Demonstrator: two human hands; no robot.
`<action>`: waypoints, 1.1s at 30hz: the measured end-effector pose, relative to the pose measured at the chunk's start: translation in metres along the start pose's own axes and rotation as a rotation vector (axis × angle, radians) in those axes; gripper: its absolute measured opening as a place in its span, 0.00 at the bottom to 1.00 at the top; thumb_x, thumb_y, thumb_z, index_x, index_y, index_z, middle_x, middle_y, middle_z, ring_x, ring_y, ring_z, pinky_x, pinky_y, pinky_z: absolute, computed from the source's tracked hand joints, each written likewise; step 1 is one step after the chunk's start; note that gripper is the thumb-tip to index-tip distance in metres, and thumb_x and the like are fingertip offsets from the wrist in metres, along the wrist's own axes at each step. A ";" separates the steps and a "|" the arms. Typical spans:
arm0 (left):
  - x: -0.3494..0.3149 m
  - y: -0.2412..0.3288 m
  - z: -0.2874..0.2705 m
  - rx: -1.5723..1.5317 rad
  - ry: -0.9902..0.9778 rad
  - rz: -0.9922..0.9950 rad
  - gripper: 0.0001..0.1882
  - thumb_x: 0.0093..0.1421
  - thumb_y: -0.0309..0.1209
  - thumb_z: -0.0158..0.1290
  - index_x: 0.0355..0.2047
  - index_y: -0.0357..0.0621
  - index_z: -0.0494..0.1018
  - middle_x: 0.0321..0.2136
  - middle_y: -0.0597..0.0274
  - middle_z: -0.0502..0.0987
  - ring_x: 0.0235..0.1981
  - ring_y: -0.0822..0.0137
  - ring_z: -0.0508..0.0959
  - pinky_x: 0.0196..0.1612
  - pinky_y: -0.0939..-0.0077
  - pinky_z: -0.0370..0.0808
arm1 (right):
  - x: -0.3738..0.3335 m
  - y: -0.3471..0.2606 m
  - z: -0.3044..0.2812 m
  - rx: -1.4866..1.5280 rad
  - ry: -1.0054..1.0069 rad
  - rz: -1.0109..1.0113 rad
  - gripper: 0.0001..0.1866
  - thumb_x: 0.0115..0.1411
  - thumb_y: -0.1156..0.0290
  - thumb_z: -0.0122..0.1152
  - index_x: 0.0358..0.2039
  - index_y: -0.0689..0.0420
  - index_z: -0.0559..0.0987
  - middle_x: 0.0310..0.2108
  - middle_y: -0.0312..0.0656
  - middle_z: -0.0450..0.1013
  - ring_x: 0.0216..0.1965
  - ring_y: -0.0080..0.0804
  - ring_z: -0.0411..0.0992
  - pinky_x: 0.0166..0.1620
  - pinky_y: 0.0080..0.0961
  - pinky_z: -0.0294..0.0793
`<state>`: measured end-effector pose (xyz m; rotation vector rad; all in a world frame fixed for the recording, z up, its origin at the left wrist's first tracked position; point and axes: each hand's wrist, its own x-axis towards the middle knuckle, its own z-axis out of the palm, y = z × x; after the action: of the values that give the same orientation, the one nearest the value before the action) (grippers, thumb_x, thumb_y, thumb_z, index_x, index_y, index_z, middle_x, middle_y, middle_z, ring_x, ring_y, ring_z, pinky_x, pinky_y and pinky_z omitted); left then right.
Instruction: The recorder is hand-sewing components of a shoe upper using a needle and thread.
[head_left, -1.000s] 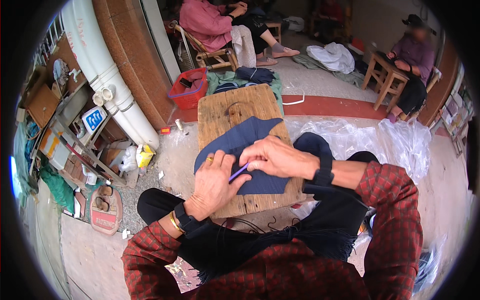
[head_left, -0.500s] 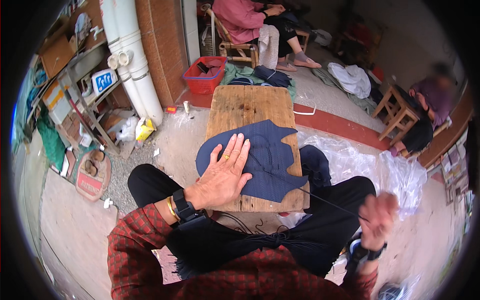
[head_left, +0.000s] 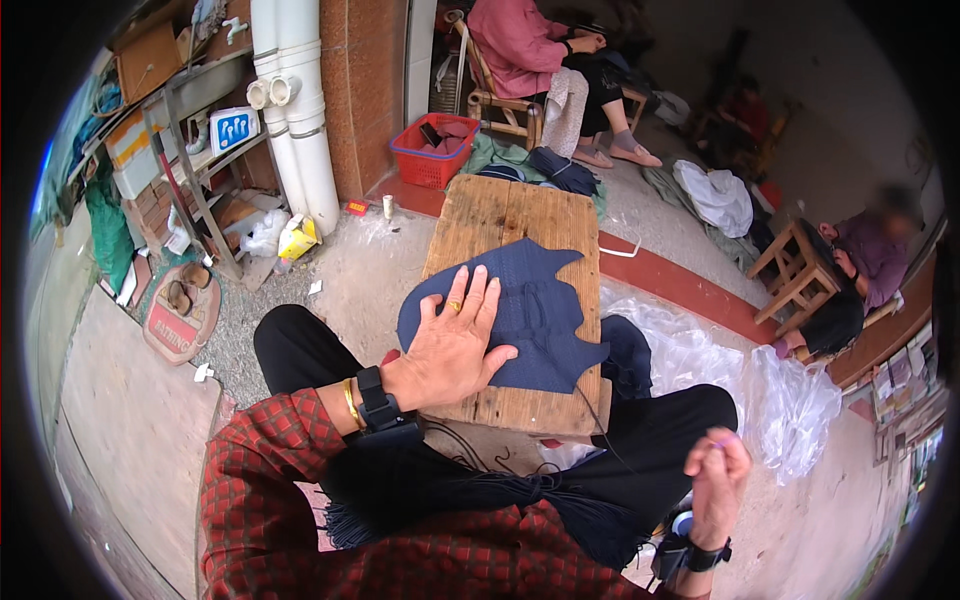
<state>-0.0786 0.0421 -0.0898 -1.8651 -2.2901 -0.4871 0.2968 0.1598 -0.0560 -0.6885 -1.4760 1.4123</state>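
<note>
**Left hand flat on the blue cloth, right hand off the bench**

Cloth: dark blue, lying flat on the near part of the wooden bench. Rounded end left, jagged edge right.

My left hand presses on its left half, fingers spread, thumb out to the right. My right hand is up in the air near my right knee, well apart from the cloth, fingers curled in. Small purplish spot at the tips; can't tell what I'm pinching there, if anything.

Dark thread runs from the cloth's near right corner, over the bench edge, down onto my trouser leg. Can't tell if it reaches my right hand.

Around: bunched dark cloth just right of the bench, clear plastic sheeting farther right on the ground. Red basket beyond the bench's far left corner. White pipes far left. Two seated people at the far side, one in pink, one in purple.
</note>
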 end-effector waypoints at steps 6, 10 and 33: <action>0.001 -0.007 0.000 -0.038 0.030 0.010 0.50 0.65 0.59 0.52 0.70 0.25 0.54 0.72 0.33 0.50 0.75 0.42 0.50 0.66 0.40 0.53 | 0.050 -0.010 0.098 -0.216 -0.458 0.038 0.09 0.66 0.82 0.60 0.45 0.66 0.84 0.37 0.42 0.79 0.30 0.22 0.76 0.35 0.20 0.77; -0.002 -0.007 0.005 -0.024 0.085 0.006 0.51 0.65 0.60 0.52 0.69 0.24 0.55 0.72 0.32 0.51 0.75 0.42 0.49 0.70 0.37 0.47 | 0.078 0.000 0.143 -0.278 -0.533 -0.012 0.09 0.65 0.80 0.61 0.45 0.65 0.84 0.31 0.41 0.76 0.28 0.21 0.73 0.32 0.20 0.73; -0.004 -0.009 0.009 -0.038 0.127 -0.016 0.51 0.65 0.62 0.48 0.67 0.21 0.57 0.70 0.29 0.53 0.75 0.42 0.50 0.72 0.39 0.45 | 0.120 0.043 0.201 -0.820 -0.696 -0.642 0.10 0.56 0.84 0.62 0.38 0.67 0.85 0.27 0.53 0.76 0.28 0.51 0.76 0.34 0.38 0.74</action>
<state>-0.0854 0.0395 -0.1007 -1.7790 -2.2302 -0.6364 0.0602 0.1871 -0.0453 -0.1100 -2.5801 0.5041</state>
